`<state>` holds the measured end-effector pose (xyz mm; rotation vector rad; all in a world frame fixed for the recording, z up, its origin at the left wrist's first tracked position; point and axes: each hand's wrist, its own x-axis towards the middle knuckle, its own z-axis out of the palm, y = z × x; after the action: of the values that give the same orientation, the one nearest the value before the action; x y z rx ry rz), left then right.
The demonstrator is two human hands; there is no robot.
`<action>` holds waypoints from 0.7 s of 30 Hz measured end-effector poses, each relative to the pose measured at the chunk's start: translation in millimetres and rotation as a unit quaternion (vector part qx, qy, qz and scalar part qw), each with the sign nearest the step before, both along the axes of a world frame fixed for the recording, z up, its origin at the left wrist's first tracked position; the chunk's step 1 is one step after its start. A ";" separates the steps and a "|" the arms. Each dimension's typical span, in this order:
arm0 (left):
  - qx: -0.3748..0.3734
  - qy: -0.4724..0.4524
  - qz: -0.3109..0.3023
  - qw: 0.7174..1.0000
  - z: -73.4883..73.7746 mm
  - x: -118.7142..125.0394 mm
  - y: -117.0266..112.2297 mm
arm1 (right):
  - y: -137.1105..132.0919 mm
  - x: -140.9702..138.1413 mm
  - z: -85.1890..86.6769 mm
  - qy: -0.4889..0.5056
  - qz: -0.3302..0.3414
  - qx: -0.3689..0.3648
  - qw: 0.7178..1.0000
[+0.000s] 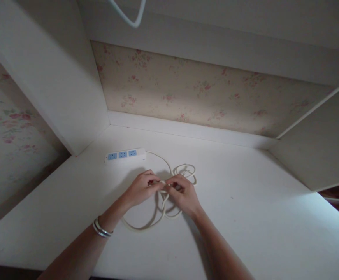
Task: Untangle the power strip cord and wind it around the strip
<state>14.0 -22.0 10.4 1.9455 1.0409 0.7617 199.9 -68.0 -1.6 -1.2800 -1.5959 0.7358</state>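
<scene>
A white power strip (pixel 125 154) with three blue sockets lies on the white desk (pixel 245 202), towards the back left. Its cream cable (pixel 183 171) runs right and lies in loose loops in the middle of the desk. My left hand (pixel 141 188) and my right hand (pixel 183 196) meet over the loops, fingers curled and pinching the cable between them. More loops of cable trail towards me under both hands. Silver bangles (pixel 101 228) sit on my left wrist.
The desk sits in an alcove with a white side panel (pixel 55 77) on the left, floral wallpaper (pixel 201 89) at the back and a white panel (pixel 318 144) on the right. A white shelf (pixel 230 31) overhangs it. A thin white loop (pixel 128 15) hangs at the top.
</scene>
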 end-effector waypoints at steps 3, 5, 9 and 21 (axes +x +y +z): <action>-0.040 -0.103 0.086 0.990 2.9 -8.6 7.1 | 5.0 6.5 -6.0 0.041 -0.068 -0.018 0.997; -0.080 -0.209 0.140 0.965 2.9 -13.6 11.1 | 8.9 12.1 -9.8 0.096 -0.095 -0.043 0.990; -0.109 -0.332 0.175 0.921 0.8 -16.1 14.1 | 13.1 22.7 -12.7 0.234 -0.100 -0.069 0.965; -0.274 -0.547 0.114 0.783 12.8 -16.2 14.6 | 0.6 43.0 6.6 -0.059 -0.267 0.016 0.962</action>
<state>-2.2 -7.4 23.2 0.6248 0.6120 1.3025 243.0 -67.5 5.0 -1.6581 -1.2553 0.2979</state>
